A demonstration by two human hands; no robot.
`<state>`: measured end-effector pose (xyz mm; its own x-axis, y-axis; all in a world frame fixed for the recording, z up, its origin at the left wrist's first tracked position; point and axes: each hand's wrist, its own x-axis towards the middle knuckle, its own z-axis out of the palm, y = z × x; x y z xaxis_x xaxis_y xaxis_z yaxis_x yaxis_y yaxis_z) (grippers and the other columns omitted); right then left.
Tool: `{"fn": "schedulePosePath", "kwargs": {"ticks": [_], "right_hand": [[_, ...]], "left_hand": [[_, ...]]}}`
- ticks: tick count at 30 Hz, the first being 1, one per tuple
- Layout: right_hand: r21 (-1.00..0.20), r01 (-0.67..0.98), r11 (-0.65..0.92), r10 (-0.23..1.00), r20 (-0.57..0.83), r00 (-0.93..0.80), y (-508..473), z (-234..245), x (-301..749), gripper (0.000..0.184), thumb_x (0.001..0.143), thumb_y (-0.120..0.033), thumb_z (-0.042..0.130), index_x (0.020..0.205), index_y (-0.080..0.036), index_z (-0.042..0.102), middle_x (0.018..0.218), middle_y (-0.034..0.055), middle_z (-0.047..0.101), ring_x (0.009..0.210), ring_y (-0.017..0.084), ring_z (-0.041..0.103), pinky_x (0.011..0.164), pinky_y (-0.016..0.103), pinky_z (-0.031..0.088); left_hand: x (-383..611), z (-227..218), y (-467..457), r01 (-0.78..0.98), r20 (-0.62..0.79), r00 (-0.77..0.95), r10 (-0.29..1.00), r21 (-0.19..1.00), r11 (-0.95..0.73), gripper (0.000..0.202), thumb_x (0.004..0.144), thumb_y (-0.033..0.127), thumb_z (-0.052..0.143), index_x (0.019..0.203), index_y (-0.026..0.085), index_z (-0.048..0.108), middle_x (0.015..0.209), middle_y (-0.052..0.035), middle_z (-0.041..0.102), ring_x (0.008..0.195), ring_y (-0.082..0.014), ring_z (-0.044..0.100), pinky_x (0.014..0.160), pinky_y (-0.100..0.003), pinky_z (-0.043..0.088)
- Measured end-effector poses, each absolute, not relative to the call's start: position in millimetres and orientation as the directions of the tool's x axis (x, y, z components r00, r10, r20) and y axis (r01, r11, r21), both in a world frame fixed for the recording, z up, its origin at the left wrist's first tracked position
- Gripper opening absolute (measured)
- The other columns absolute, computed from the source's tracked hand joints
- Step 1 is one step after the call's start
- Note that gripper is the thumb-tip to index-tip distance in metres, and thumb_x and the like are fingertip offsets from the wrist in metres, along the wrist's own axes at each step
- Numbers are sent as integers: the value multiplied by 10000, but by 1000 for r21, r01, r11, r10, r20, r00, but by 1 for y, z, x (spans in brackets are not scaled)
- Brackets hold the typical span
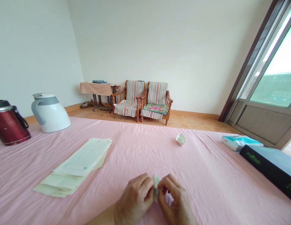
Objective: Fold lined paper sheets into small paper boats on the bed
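Note:
Between my two hands is a small piece of folded pale green paper (156,184), its pointed top showing above the fingers. My left hand (136,198) pinches its left side, fingers curled and closed. On the other side my right hand (174,198) grips the paper between thumb and fingertips. Both hands rest low over the pink cloth (206,187), and they cover most of the folded piece. Farther off, to the right, a finished-looking folded paper boat (181,139) sits on the cloth. A stack of pale green grid sheets (77,165) lies fanned out at the left.
At the far left stand a red thermos (11,125) and a white-and-grey jug (52,114). A black box (272,168) and a blue-and-white pack (239,142) lie at the right edge. Beyond the table are two wooden armchairs (128,100) and a cloth-covered sewing table (98,89).

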<state>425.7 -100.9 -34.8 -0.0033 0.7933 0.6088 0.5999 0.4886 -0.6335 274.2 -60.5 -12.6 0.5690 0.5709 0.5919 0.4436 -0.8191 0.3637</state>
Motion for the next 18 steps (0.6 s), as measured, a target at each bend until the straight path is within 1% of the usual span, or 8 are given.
{"fn": "schedulePosePath", "kwargs": {"ticks": [5,8,10,12,15,16,18], "right_hand": [[-641,603,476,790,613,28,-101,-33,425,148,789,-103,452,699,-220,468,669,-23,483,586,115,496,551,213,376],[-651,603,460,791,610,54,-100,-31,427,157,797,-103,443,695,-221,458,665,-21,475,587,118,480,553,221,375],[-665,590,457,803,594,47,-100,-29,429,162,814,-107,440,699,-219,469,677,-15,491,603,120,489,563,221,385],[-677,580,454,815,578,38,-99,-27,432,163,825,-110,438,716,-216,497,696,-7,518,623,124,509,573,222,396],[-676,598,431,833,553,25,-98,-28,438,162,781,-89,446,802,-218,541,770,6,568,708,149,555,621,243,422],[-673,615,411,837,546,38,-98,-29,439,196,744,-83,457,853,-221,544,810,10,580,751,163,565,653,260,429],[-657,661,362,837,541,79,-99,-35,441,345,657,-84,484,969,-226,526,902,22,594,844,197,573,728,305,425]], "left_hand": [[274,-14,-59,448,583,563,586,380,-809,219,775,-4,371,695,199,394,647,20,459,587,-124,476,542,-218,344],[272,-13,-57,437,582,543,605,419,-796,237,744,-29,354,696,203,377,648,25,438,591,-121,465,543,-216,337],[270,-11,-56,410,552,554,622,469,-782,251,715,-44,369,745,202,405,694,19,460,634,-125,481,581,-219,364],[267,-7,-55,383,496,589,638,524,-761,323,646,-57,412,838,201,437,792,2,501,734,-143,510,658,-235,399],[264,-1,-55,370,400,640,656,588,-719,498,523,-64,444,942,204,439,925,-17,522,882,-177,511,769,-272,418],[264,0,-55,372,375,649,662,603,-706,523,500,-62,447,950,204,439,943,-18,521,902,-184,505,787,-281,418],[265,2,-56,394,336,645,687,624,-675,507,500,-46,473,942,201,444,956,-22,517,913,-194,497,798,-298,417]]}}
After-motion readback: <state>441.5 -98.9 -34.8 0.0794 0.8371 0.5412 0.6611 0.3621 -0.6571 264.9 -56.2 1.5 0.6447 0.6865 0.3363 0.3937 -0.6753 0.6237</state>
